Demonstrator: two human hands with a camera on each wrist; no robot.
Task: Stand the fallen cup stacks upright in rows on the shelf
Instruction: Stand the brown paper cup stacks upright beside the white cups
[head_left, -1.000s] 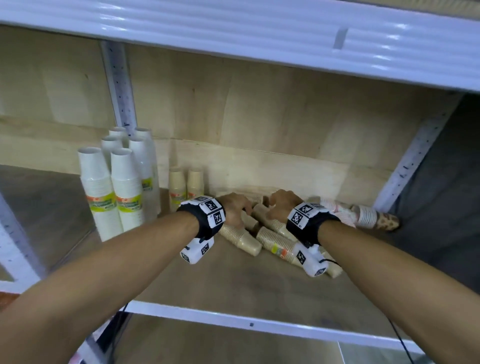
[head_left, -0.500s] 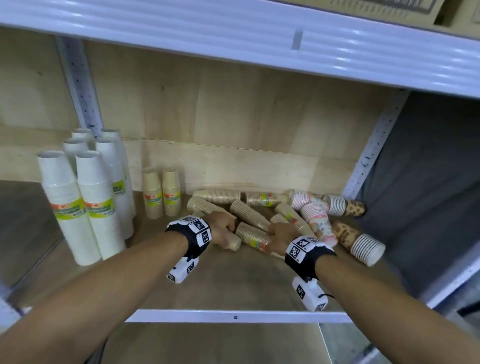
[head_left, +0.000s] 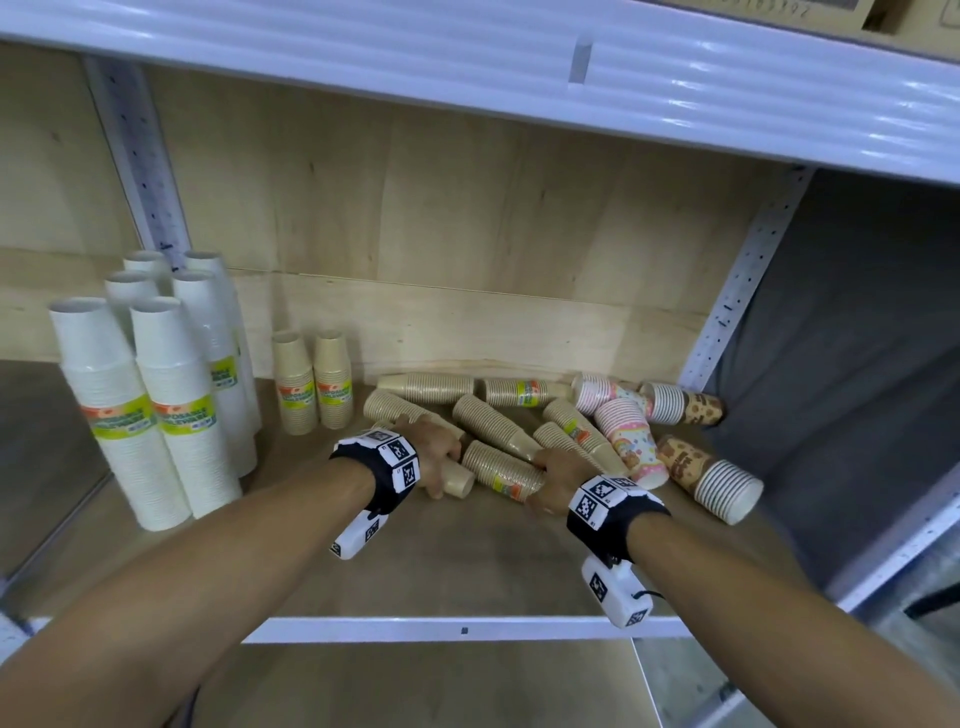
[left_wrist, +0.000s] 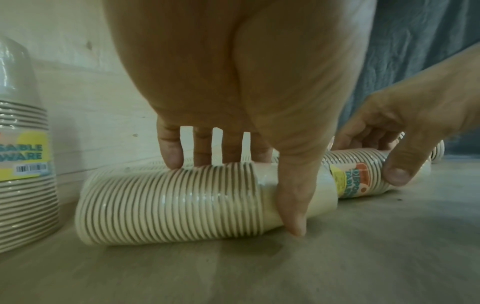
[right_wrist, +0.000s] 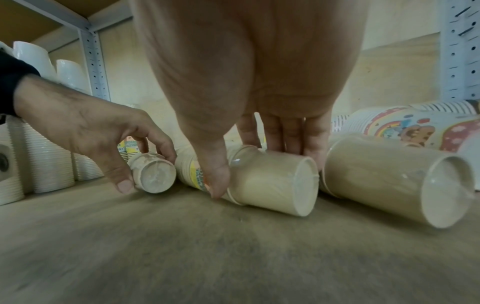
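six tall white cup stacks (head_left: 171, 415) stand upright at the shelf's left end, with two short beige stacks (head_left: 311, 387) upright beside them. next, the left hand (head_left: 434, 449) curls fingers and thumb around a fallen beige stack (left_wrist: 168, 203) lying on the shelf board (head_left: 467, 566). just right, the right hand (head_left: 558, 480) grips a labelled beige stack (right_wrist: 270, 181) likewise. more fallen stacks (head_left: 628, 441) lie jumbled behind and to the right.

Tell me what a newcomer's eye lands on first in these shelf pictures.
First, the jumble of fallen cup stacks lying crisscrossed on the shelf, right of centre, some tan, some with cartoon prints. Then the two hands: the left hand and right hand each grip a tan stack at the pile's front. At left, tall white stacks stand upright in rows.
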